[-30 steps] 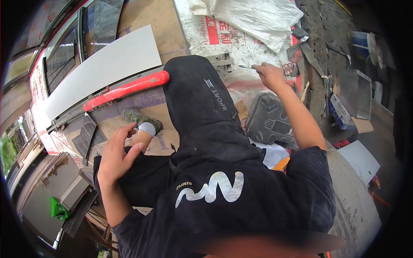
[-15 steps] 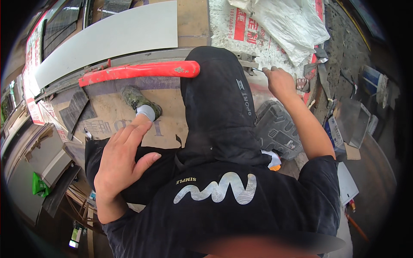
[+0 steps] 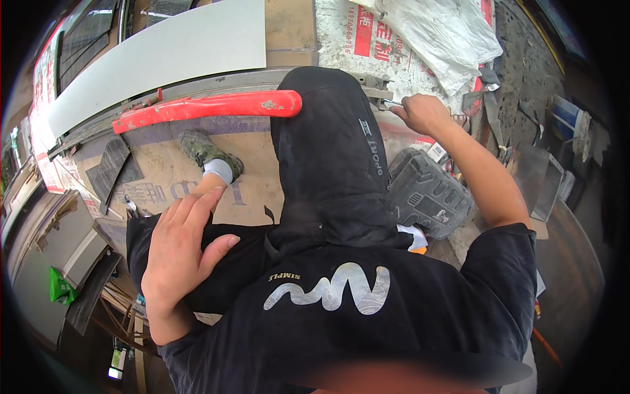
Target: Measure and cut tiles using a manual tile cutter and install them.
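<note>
My left hand (image 3: 182, 253) lies open, fingers extended and thumb apart, over my bent left leg in its black trouser, holding nothing. On the right, my right hand (image 3: 428, 117) is closed around a slim metal tool (image 3: 392, 102), whose kind I cannot make out. The tool's tip meets the metal end bracket (image 3: 377, 90) of a manual tile cutter. The cutter's long red handle (image 3: 210, 113) lies crosswise, its right end by my right knee. A large white tile (image 3: 164, 59) lies across the far side of the cutter's rail. My knee hides part of the rail.
A grey plastic tool case (image 3: 430, 197) sits beside my right leg. Crumpled white sheeting (image 3: 453, 46) lies far right. Dark broken tile pieces (image 3: 113, 164) rest on the cardboard (image 3: 256, 184) by my left shoe (image 3: 209, 151). Boards lean at the left.
My right hand has shifted slightly left and away from me, with the tool still at the bracket, and my right elbow has swung outward. My left hand stays on my leg.
</note>
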Available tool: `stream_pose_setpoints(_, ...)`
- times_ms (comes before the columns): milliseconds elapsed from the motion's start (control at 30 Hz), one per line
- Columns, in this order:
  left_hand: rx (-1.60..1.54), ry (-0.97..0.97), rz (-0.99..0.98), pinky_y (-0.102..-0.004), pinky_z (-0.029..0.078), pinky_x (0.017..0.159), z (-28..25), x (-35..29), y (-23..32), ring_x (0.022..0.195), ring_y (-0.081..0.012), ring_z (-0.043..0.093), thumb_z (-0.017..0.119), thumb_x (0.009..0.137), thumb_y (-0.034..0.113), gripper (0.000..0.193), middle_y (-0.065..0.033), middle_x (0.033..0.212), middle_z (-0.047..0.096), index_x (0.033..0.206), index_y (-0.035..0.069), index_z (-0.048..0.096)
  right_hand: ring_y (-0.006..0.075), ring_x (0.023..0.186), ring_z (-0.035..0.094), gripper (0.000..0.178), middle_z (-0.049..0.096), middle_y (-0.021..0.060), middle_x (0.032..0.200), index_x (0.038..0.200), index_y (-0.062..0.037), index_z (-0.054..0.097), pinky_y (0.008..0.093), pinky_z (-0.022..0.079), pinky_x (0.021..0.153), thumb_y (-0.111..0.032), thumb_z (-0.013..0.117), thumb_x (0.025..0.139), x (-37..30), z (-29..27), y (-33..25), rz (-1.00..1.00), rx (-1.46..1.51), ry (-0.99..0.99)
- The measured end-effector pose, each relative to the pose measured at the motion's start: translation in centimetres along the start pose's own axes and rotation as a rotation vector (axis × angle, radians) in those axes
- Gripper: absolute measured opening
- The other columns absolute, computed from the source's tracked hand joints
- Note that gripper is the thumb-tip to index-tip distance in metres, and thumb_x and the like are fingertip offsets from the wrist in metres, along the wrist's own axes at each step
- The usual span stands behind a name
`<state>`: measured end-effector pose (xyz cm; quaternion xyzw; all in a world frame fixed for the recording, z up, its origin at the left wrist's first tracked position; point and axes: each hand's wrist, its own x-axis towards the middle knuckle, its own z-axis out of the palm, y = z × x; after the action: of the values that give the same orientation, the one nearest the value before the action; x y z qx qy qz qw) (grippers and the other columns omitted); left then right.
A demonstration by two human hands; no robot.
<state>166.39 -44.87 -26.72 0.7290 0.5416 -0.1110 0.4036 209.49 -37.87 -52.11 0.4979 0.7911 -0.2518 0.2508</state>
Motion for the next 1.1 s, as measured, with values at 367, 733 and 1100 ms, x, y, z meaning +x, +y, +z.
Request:
stream_pose_setpoints(367, -0.019, -0.017, -0.013, -0.0419, 0.045, 0.084, -0.8, 0.1, -0.8, 0.094, -0.0381, 0.056, 0.071, 0.08, 0.034, 0.063, -0.0169, 0.102, 0.059, 0.129, 0.0, 0.051, 0.0377, 0.082, 0.067, 0.013, 0.068, 0.0215, 0.085, 0.088, -0.0004, 0.064, 0.0462, 0.054, 0.074, -0.008, 0.058, 0.079, 0.8, -0.1, 1.0, -0.043, -0.055, -0.238)
stream_pose_setpoints(733, -0.078, 0.156, 0.082, -0.0416, 0.045, 0.081, -3.6, -1.1, -2.1, 0.091, -0.0362, 0.055, 0.073, 0.076, 0.028, 0.063, -0.0154, 0.099, 0.058, 0.128, 0.0, 0.051, 0.0398, 0.081, 0.065, 0.015, 0.066, 0.0214, 0.083, 0.09, -0.0024, 0.061, 0.0484, 0.052, 0.071, -0.002, 0.059, 0.075, 0.9, 0.2, 1.3, -0.067, -0.089, -0.224)
stream_pose_setpoints(1100, -0.073, 0.118, 0.092, -0.0411, 0.046, 0.086, -4.1, -1.7, -1.7, 0.098, -0.0372, 0.058, 0.07, 0.08, 0.026, 0.06, -0.0174, 0.107, 0.06, 0.131, 0.001, 0.05, 0.0381, 0.081, 0.066, 0.013, 0.067, 0.0197, 0.085, 0.091, -0.0044, 0.062, 0.0467, 0.053, 0.072, -0.005, 0.058, 0.079, 0.6, 1.0, 1.5, -0.075, -0.04, -0.216)
